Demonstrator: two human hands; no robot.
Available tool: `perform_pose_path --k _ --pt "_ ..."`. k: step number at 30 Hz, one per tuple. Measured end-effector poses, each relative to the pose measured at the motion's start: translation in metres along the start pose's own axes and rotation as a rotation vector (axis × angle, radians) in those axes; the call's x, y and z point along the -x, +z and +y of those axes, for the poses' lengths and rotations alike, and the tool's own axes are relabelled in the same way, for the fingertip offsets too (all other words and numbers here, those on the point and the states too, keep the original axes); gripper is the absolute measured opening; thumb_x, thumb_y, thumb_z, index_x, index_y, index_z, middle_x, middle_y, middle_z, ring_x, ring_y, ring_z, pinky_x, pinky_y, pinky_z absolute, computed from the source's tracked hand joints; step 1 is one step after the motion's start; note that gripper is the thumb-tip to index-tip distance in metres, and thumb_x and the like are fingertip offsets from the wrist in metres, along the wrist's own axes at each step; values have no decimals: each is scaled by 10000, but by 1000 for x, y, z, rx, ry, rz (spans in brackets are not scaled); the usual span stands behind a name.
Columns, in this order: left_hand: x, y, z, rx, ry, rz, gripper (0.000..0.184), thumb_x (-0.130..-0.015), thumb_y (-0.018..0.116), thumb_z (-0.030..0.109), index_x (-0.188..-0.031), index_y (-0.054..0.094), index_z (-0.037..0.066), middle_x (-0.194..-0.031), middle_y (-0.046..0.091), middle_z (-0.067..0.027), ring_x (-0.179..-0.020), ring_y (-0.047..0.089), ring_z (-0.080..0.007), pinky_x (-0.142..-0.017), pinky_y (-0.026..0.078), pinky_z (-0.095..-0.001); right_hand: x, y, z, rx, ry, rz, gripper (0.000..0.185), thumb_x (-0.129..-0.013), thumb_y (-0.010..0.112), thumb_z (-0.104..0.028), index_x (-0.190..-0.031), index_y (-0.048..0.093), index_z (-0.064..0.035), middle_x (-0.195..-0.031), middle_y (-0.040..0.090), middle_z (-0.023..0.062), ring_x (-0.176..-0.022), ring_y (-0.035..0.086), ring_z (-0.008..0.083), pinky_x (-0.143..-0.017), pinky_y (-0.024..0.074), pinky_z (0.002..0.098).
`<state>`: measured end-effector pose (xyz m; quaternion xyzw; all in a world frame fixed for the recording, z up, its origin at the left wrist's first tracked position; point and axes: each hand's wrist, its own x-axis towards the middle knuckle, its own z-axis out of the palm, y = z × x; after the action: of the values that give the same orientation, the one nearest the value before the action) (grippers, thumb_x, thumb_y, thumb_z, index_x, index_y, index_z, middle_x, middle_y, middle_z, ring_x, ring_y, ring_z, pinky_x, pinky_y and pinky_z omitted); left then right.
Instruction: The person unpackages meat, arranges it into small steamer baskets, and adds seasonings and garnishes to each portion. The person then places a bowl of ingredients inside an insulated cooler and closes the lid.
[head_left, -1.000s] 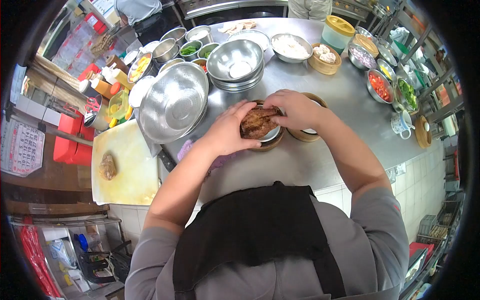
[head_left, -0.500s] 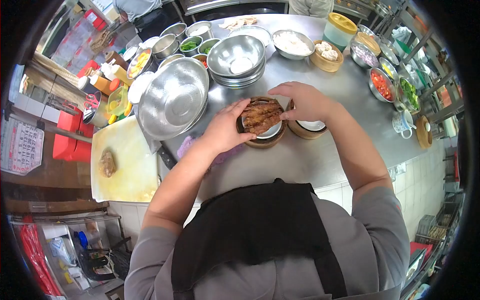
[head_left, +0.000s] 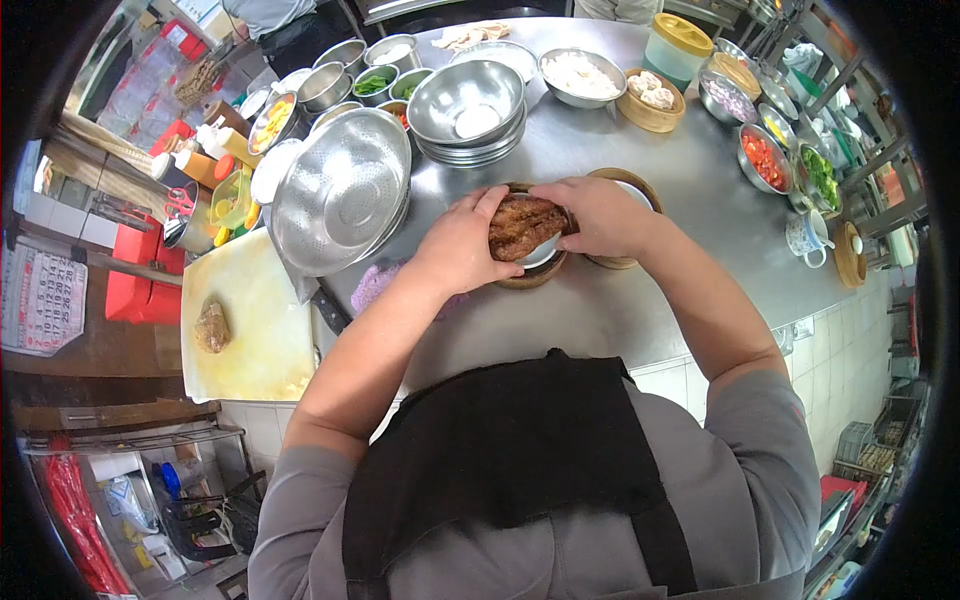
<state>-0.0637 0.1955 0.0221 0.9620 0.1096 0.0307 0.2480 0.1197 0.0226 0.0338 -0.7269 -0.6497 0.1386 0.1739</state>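
Browned, glossy pieces of food (head_left: 524, 226), perhaps meat, sit over a small white dish (head_left: 540, 254) inside a round bamboo steamer (head_left: 528, 281). My left hand (head_left: 466, 238) curves around the left side of the food, with fingers at the far edge and thumb at the near edge. From the right, my right hand (head_left: 603, 215) closes on the food, its thumb low and its fingers over the top. A second bamboo steamer (head_left: 645, 183) with a white dish stands just to the right, partly behind my right hand and wrist.
At the left are stacked metal bowls (head_left: 467, 100), a perforated metal bowl (head_left: 340, 190), a cutting board (head_left: 250, 335) with a wrapped lump (head_left: 212, 327), a knife handle (head_left: 331, 311) and a purple cloth (head_left: 375, 288). Bowls of chopped vegetables (head_left: 764, 160) line the right edge.
My right hand has moved left and closed in on the food, coming off the second steamer. The food pieces are squeezed together and turned slightly between both hands.
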Motion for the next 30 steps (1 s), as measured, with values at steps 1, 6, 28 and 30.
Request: perform_pose_path --k 1,6,28,30 --pt "0 -1 0 5 -10 -14 1067 -633 918 322 -1515 380 52 -1503 459 -235 -1322 515 -409 -1106 446 -437 0 -1 -2 -2 6 -11 748 -711 842 -170 -1391 540 -88 -1210 654 182 -1119 627 384 -989 504 450" --pt "2 -2 -3 35 4 16 1083 -626 924 344 -1512 380 40 -1507 441 -237 -1327 512 -395 -1122 429 -436 4 1 0 26 -8 97 743 -702 845 -177 -1380 550 -101 -1187 654 176 -1119 621 376 -971 510 449" --pt "56 24 -26 101 34 225 501 -784 849 282 -1198 679 58 -1306 551 -203 -1216 564 -373 -1007 492 -416 33 61 -52 96 11 177 286 -822 785 -245 -1076 720 -131 -973 569 118 -866 633 332 -749 532 448" --pt "55 24 -26 90 57 237 497 -783 850 282 -1192 682 54 -1301 554 -206 -1218 562 -377 -1008 492 -417 33 61 -51 104 -5 187 289 -822 784 -245 -1079 720 -130 -968 570 110 -869 633 326 -750 531 446"
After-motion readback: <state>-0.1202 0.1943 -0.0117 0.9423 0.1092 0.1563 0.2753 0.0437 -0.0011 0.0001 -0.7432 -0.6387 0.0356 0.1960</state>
